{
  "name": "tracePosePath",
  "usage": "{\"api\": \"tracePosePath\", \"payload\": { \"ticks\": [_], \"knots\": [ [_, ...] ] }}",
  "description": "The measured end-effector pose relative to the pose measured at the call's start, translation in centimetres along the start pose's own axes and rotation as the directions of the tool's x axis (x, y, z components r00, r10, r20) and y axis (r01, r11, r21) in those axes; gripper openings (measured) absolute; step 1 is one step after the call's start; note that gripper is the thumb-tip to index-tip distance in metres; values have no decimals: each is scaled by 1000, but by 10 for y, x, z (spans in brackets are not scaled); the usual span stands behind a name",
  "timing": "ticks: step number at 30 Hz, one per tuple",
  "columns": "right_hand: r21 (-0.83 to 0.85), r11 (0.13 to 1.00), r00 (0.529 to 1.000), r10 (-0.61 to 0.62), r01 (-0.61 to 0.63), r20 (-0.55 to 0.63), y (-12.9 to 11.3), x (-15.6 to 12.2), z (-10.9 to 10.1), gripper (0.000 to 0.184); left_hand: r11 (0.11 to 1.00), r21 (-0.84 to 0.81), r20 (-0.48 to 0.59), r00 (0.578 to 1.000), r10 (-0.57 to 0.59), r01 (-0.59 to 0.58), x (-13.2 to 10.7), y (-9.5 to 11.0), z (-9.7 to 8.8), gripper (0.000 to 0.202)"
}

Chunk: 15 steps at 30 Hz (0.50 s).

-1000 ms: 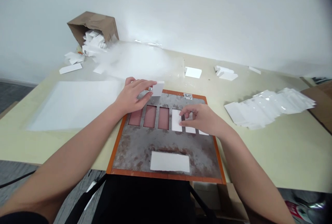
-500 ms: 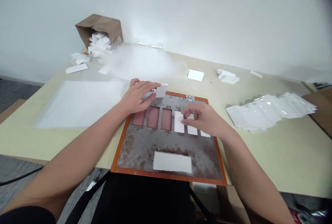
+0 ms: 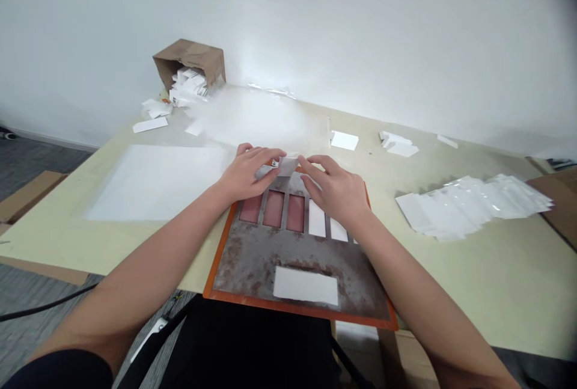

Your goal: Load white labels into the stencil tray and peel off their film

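A rusty metal template with an orange rim (image 3: 252,260) lies at the table's near edge. Its row of slots holds three empty reddish ones (image 3: 273,208) and white cards (image 3: 317,219) in those on the right. A larger white card (image 3: 306,285) fills the lower slot. My left hand (image 3: 248,174) pinches a small stack of white cards (image 3: 287,166) at the template's far edge. My right hand (image 3: 336,190) reaches over the filled slots, its fingertips on the same stack.
A tipped cardboard box (image 3: 193,59) spills white cards at the far left. A large white sheet (image 3: 157,180) lies left of the template. Clear sleeves (image 3: 473,204) are fanned out at right. Small card piles (image 3: 345,140) sit beyond, by the wall.
My right hand has left the filled slots and moved up and left to meet the stack in my left hand. The view has shifted slightly.
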State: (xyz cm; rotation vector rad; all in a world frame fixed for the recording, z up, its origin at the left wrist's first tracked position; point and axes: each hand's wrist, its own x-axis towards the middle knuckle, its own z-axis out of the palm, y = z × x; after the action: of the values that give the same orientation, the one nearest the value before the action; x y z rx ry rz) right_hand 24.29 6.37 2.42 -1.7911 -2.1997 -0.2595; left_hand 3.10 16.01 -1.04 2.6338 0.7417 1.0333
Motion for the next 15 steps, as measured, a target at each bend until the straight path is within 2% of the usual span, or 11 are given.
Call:
{"api": "tracePosePath", "payload": {
  "ticks": [4, 6, 8, 9, 11, 13, 15],
  "knots": [
    [193, 980, 986, -21, 54, -167, 3, -3, 4, 28, 1000, -23, -4, 1000, -7, 7, 0, 1, 1, 30],
    [353, 930, 976, -26, 103, -217, 6, -5, 3, 23, 1000, -29, 0, 1000, -10, 10, 0, 1, 2, 29],
    [525, 849, 979, 45, 67, -198, 9, -7, -2, 19, 1000, -29, 7, 1000, -12, 12, 0, 0, 3, 30],
    [613, 790, 982, 114, 4, -154, 11, -9, -5, 18, 1000, -27, 11, 1000, -14, 14, 0, 0, 3, 30],
    [763, 626, 972, 234, -162, 15, 17, -12, -11, 21, 1000, -20, 18, 1000, -21, 22, -1, -1, 4, 31],
    [844, 444, 948, 240, -300, 211, 23, -15, -13, 25, 1000, -9, 18, 999, -26, 27, -1, -2, 5, 30],
    [854, 323, 911, 188, -409, 366, 28, -17, -10, 28, 1000, -3, 10, 1000, -26, 26, -1, -3, 6, 30]
  ]
}}
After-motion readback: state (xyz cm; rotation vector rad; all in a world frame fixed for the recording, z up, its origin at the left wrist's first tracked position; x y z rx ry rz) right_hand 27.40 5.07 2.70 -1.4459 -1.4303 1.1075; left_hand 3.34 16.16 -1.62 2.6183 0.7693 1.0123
